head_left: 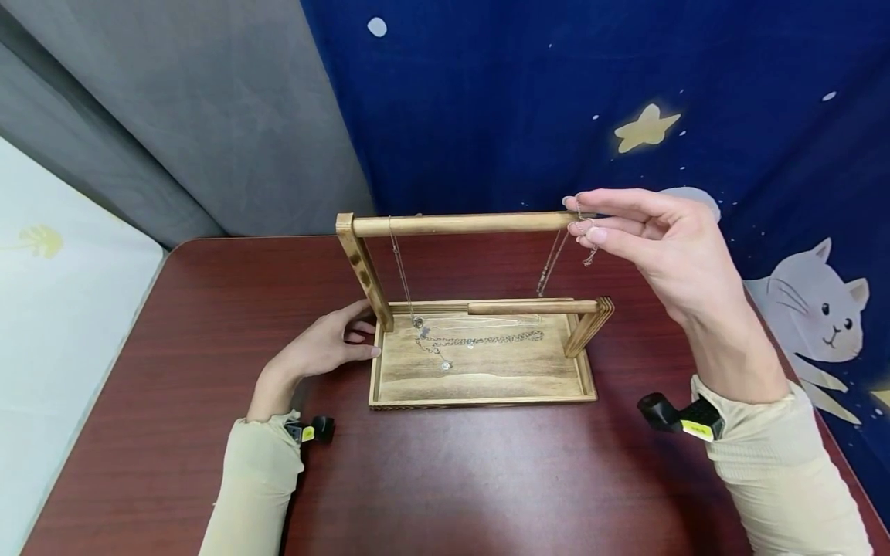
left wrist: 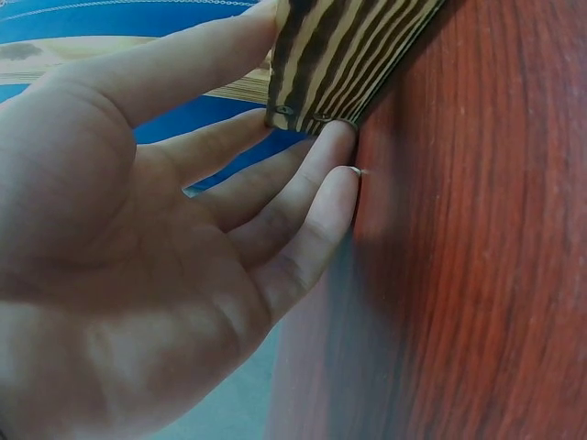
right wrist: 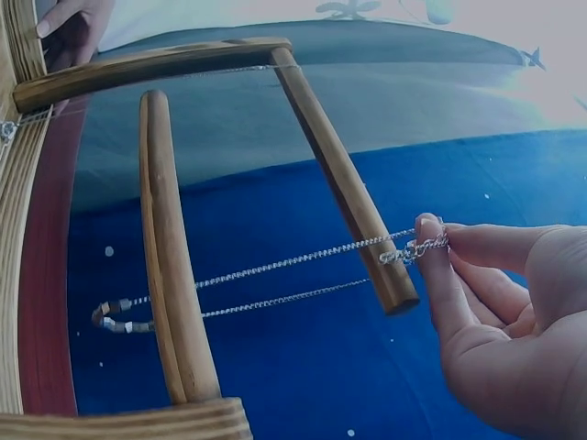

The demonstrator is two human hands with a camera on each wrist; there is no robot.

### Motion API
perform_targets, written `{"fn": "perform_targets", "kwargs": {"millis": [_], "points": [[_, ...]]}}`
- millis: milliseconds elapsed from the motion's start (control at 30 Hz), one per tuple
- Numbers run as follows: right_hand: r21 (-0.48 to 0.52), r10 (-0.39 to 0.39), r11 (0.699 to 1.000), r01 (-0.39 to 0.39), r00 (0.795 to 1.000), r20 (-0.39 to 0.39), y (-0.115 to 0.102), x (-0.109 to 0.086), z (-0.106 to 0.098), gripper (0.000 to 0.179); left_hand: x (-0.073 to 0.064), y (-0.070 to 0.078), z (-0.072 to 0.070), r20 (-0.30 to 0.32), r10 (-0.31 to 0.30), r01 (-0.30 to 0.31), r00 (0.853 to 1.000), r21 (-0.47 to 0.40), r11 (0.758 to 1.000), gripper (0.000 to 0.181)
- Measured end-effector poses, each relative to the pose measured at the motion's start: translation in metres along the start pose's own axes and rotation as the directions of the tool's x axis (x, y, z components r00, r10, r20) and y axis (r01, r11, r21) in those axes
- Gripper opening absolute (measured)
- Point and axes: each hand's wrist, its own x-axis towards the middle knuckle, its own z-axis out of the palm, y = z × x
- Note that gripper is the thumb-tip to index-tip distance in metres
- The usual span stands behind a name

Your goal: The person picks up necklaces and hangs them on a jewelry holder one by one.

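Note:
A wooden necklace stand [head_left: 480,390] has a tray base, a long upper bar [head_left: 459,225] and a shorter lower bar [head_left: 531,307]. At the upper bar's free end, my right hand [head_left: 667,239] pinches a silver chain necklace [right wrist: 303,259] between thumb and fingers. Its loop hangs around that bar, with blocky beads [right wrist: 116,316] at the bottom, and some chain dangles below the fingertips. My left hand [head_left: 323,340] holds the stand's left end, thumb at the tray's edge and fingers by the upright [head_left: 365,274]. Another necklace [head_left: 402,274] with a round pendant hangs near the upper bar's left end.
On the tray floor lies a chain [head_left: 487,340] with a small clear pendant [head_left: 446,365]. The stand sits on a dark red wooden table [head_left: 445,479]. Behind it hang a blue curtain [head_left: 487,100] with stars and a cat, and a grey curtain [head_left: 208,100].

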Motion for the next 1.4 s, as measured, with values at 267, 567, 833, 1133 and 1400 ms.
{"fn": "perform_targets", "kwargs": {"millis": [267,567,833,1133,1400], "points": [[-0.02,0.019,1.0,-0.018,1.0,0.006,-0.002,0.004,0.01,0.035,0.002,-0.001,0.0,-0.001,0.001,-0.001,1.0,-0.009,1.0,0.078],[0.053,0.014,0.998,-0.017,0.999,0.051,-0.001,0.009,0.018,0.036,0.002,0.002,0.001,0.0,0.009,-0.009,1.0,-0.013,1.0,0.079],[0.011,0.012,1.0,-0.013,0.999,0.048,0.001,0.014,0.025,0.033,0.0,0.002,0.001,-0.003,0.005,-0.005,1.0,-0.011,1.0,0.079],[-0.008,0.035,0.999,-0.034,0.998,0.054,0.001,0.019,0.035,0.03,-0.001,0.002,0.003,-0.006,0.007,-0.007,1.0,-0.019,1.0,0.079],[0.029,0.023,0.999,-0.025,0.998,0.066,0.003,0.02,0.041,0.027,0.0,0.003,0.005,-0.004,0.015,-0.015,1.0,-0.014,1.0,0.079]]}}
